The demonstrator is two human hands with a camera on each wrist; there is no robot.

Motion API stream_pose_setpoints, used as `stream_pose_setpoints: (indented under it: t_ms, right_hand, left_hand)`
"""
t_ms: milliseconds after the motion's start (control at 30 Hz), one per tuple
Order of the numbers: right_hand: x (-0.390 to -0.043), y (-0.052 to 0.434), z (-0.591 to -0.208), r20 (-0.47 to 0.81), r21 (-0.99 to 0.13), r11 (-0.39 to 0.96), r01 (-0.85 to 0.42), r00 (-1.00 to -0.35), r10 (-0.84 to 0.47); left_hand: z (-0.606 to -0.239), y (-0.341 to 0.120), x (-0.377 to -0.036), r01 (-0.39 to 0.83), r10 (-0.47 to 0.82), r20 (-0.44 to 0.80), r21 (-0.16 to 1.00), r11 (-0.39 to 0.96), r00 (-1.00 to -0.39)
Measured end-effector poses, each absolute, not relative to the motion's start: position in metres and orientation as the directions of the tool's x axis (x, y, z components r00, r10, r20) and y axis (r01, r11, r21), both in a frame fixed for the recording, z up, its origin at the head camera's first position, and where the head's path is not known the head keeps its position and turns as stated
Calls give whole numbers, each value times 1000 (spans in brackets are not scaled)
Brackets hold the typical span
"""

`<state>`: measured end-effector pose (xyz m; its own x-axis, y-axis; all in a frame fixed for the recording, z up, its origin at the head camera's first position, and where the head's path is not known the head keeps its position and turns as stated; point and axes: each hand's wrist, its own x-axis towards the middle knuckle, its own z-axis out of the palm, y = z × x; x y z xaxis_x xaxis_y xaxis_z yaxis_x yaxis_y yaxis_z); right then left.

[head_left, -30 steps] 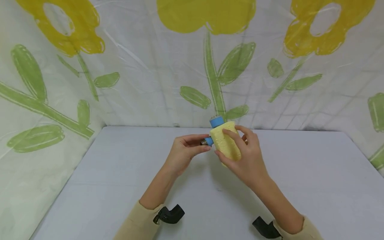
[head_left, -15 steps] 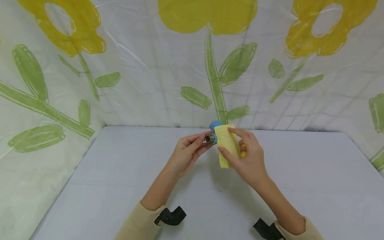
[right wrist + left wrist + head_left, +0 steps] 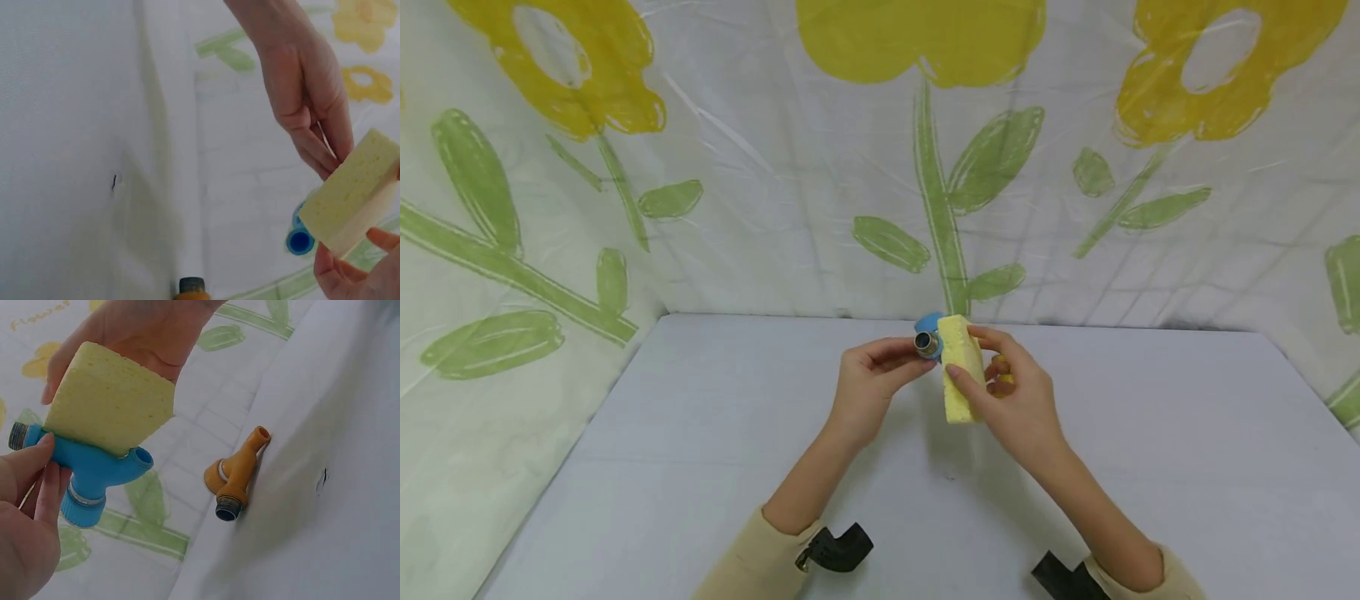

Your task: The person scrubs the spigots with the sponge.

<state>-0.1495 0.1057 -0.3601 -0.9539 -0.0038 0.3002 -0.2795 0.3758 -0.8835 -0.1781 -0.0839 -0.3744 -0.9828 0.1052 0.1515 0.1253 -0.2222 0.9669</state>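
My left hand (image 3: 874,377) pinches a blue plastic tap fitting (image 3: 927,340) by its metal threaded end, above the far middle of the table. My right hand (image 3: 1018,408) grips a yellow sponge (image 3: 958,377) between thumb and fingers and holds it against the fitting. In the left wrist view the sponge (image 3: 109,400) lies over the top of the blue fitting (image 3: 94,472), whose two open spouts point down and right. The right wrist view shows the sponge (image 3: 356,190) edge-on with the blue fitting (image 3: 300,237) behind it.
An orange tap fitting (image 3: 234,478) lies on the white table (image 3: 700,467) near the back edge, mostly hidden behind my right hand in the head view. A flower-print sheet (image 3: 775,167) hangs behind and to the left.
The sponge has turned from broad face to narrow edge toward the head camera, sliding round the blue fitting. The fitting's threaded end now faces the camera. Both hands stayed in place.
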Motion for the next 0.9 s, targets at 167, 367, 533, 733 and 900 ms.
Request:
stream_pose_setpoints:
  t_ms: [167,367,533,733,900]
  right_hand:
    - [-147,103,-358,184,-915,355,-192,-981,-56]
    - [-148,105,-357,74,-955,276,-108,-989,-130]
    - [-149,106,-358,34,-978,200,-63,-989,-147]
    - [-147,105,-357,9,-995,98,-27,-984,-178]
    - [-147,104,-356,-8,-997,73,-5,-985,-175]
  left_hand:
    - [-375,-85,-177,204,64,216,966,-156,-974]
    - [-375,-84,-177,271,18,271,963,-17,-962]
    - [-377,-83,-178,260,22,263,961,-88,-964]
    - [-377,-83,-179,239,24,246,958,-157,-969]
    - [-378,-83,-180,261,33,271,948,-184,-962]
